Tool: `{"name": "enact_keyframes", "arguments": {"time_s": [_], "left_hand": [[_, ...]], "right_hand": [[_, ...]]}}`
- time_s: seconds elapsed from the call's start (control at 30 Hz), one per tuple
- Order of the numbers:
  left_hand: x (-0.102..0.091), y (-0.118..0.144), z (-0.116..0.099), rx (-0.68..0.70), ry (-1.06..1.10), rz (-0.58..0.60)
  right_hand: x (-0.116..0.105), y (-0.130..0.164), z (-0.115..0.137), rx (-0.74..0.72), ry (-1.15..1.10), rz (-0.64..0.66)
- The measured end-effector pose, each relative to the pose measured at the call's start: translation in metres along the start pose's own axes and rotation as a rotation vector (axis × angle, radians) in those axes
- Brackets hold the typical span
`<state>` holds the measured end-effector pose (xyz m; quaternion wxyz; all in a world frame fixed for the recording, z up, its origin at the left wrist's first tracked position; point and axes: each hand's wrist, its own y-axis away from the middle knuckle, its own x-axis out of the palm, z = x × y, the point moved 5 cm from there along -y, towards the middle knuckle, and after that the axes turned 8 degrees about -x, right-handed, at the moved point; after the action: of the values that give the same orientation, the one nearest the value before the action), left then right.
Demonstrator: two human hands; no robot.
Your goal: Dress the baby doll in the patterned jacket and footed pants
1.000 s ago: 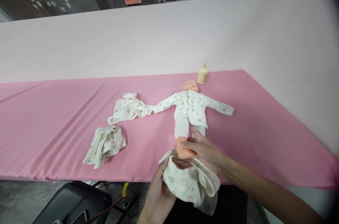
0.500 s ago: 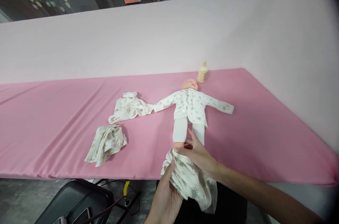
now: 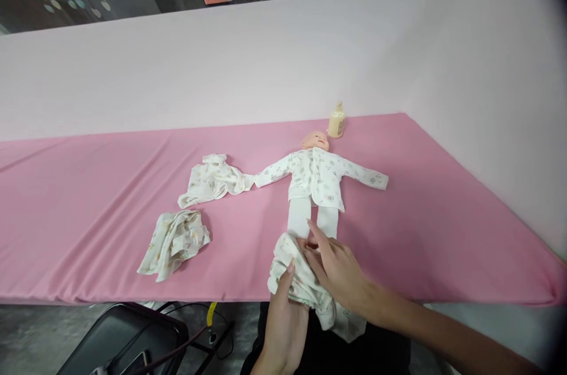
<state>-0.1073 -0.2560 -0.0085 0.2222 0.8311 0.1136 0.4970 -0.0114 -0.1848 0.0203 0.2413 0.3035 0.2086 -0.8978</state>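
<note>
A baby doll (image 3: 315,177) lies on its back on the pink table (image 3: 88,198), wearing a white printed top, its white legs pointing toward me. A pair of white printed baby trousers (image 3: 295,274) is bunched over the doll's feet at the table's front edge. My left hand (image 3: 283,319) grips the trousers from below. My right hand (image 3: 334,266) holds the fabric at the doll's ankles, fingers pointing left. The doll's feet are hidden inside the cloth.
Two crumpled printed garments lie left of the doll, one (image 3: 212,180) touching its sleeve, the other (image 3: 175,239) nearer me. A cream bottle (image 3: 336,121) stands behind the doll's head by the pale wall. A dark chair (image 3: 115,339) sits below the table edge.
The trousers have been drawn up over the doll's feet, which showed bare a second ago. Both hands moved forward and up with the cloth.
</note>
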Motion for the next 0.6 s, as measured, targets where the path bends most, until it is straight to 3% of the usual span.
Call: {"name": "enact_keyframes", "arguments": {"time_s": [0.07,0.23,0.4,0.6], "left_hand": [[-0.001,-0.003,0.000,-0.002,-0.029,-0.001],[0.000,-0.010,-0.003,-0.044,-0.152,-0.044],[0.007,-0.014,-0.006,-0.098,-0.235,-0.024],[0.003,-0.017,-0.007,-0.109,-0.263,-0.084]], "right_hand": [[-0.006,0.006,0.005,-0.039,0.000,0.012],[-0.010,0.020,0.013,-0.057,-0.098,0.186],[0.000,0.023,0.009,0.021,0.026,0.120],[0.002,0.024,0.004,0.160,-0.017,0.114]]}}
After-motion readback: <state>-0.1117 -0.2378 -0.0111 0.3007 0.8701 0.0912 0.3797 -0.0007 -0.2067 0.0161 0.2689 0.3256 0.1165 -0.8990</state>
